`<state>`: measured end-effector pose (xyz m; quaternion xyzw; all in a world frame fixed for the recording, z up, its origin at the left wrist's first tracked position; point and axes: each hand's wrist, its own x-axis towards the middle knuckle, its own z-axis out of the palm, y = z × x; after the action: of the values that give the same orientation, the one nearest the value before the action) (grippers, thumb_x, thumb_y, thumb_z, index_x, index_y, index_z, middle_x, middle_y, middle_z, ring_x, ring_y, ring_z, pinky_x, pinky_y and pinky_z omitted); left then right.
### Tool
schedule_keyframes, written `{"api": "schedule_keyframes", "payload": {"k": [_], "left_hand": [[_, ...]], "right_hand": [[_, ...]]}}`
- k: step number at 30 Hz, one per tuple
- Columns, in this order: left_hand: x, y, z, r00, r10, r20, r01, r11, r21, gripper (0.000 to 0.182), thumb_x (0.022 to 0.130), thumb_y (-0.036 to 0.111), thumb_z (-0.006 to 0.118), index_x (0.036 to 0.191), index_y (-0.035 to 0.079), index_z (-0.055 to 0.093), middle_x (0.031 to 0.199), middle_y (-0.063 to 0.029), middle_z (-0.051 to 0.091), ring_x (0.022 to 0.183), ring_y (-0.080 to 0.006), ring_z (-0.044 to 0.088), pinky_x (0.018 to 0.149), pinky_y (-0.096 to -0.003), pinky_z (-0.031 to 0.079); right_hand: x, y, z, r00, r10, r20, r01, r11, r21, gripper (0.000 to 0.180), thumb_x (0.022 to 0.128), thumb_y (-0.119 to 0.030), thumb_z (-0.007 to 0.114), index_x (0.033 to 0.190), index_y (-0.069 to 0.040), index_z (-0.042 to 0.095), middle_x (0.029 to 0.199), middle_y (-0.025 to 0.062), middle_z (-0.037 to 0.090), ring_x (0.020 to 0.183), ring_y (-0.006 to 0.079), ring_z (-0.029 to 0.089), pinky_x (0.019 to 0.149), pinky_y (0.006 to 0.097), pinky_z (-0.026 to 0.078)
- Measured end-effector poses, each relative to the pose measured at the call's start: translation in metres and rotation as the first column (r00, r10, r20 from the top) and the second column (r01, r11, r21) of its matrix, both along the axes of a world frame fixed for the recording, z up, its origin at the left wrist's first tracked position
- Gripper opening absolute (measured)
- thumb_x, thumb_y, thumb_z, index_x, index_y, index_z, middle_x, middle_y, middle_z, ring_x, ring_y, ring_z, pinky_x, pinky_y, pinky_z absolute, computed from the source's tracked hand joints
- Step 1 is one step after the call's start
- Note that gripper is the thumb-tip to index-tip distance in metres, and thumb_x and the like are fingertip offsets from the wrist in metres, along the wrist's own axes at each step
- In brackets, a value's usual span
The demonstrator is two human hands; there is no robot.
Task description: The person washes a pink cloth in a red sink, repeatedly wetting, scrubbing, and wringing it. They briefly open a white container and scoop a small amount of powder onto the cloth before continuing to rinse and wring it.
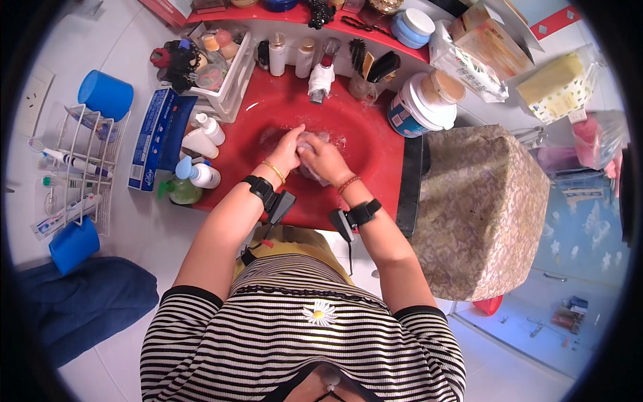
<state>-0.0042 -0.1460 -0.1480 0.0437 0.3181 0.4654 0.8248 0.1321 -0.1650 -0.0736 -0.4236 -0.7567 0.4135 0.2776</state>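
Over the red washbasin [241, 135], my left hand [287, 151] and my right hand [324, 158] are pressed together around a wet, greyish cloth [314, 173]. Part of the cloth shows between and below the fingers; the rest is hidden by the hands. Suds cling to the basin around them. The faucet [316, 95], wrapped in white material, stands beyond the hands at the basin's back. Both wrists wear black straps with small devices.
Left of the basin are a green pump bottle [185, 192], a white spray bottle [205, 176] and a blue box [150, 140]. A white bucket [419, 113] and a cloth-covered object [472, 211] stand on the right. Brushes fill a cup [362, 88] behind.
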Motion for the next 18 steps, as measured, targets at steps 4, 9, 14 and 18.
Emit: {"api": "schedule_keyframes", "payload": {"k": [4, 9, 14, 18], "left_hand": [[-0.011, -0.005, -0.013, 0.995, -0.098, 0.002, 0.098, 0.992, 0.084, 0.029, 0.083, 0.033, 0.054, 0.084, 0.005, 0.06, 0.081, -0.0097, 0.063, 0.076, -0.0227, 0.06, 0.073, -0.0356, 0.049], [0.0, -0.013, -0.032, 0.992, 0.094, -0.088, -0.093, 0.996, 0.016, 0.029, 0.087, 0.036, 0.049, 0.077, 0.009, 0.057, 0.075, -0.0059, 0.061, 0.068, -0.0189, 0.059, 0.06, -0.034, 0.05], [0.032, -0.001, -0.031, 0.857, 0.299, -0.419, -0.389, 0.909, -0.148, 0.025, 0.088, 0.031, 0.045, 0.074, 0.012, 0.054, 0.068, -0.0024, 0.057, 0.059, -0.0188, 0.055, 0.055, -0.0362, 0.048], [0.016, -0.017, -0.007, 0.953, 0.195, -0.232, -0.236, 0.958, -0.165, 0.031, 0.089, 0.037, 0.042, 0.078, 0.011, 0.055, 0.075, -0.0038, 0.058, 0.07, -0.0202, 0.056, 0.061, -0.0351, 0.048]], "right_hand": [[-0.012, -0.025, 0.023, 0.999, 0.027, 0.021, -0.023, 0.988, -0.155, 0.023, 0.08, -0.027, 0.056, 0.095, -0.01, 0.061, 0.075, 0.018, 0.062, 0.074, 0.0343, 0.061, 0.069, 0.0404, 0.048], [-0.027, -0.014, -0.003, 0.942, -0.262, 0.212, 0.269, 0.963, -0.006, 0.031, 0.083, -0.031, 0.046, 0.088, -0.004, 0.06, 0.079, 0.0228, 0.061, 0.075, 0.0386, 0.06, 0.072, 0.0441, 0.047], [-0.013, 0.021, -0.025, 0.808, -0.43, 0.402, 0.444, 0.894, 0.063, 0.034, 0.084, -0.028, 0.041, 0.087, -0.001, 0.06, 0.085, 0.0246, 0.061, 0.081, 0.0394, 0.059, 0.076, 0.0465, 0.046], [-0.019, -0.001, -0.009, 0.86, -0.377, 0.344, 0.369, 0.925, 0.094, 0.031, 0.085, -0.029, 0.041, 0.085, -0.003, 0.058, 0.079, 0.0249, 0.061, 0.075, 0.04, 0.06, 0.069, 0.0487, 0.047]]}}
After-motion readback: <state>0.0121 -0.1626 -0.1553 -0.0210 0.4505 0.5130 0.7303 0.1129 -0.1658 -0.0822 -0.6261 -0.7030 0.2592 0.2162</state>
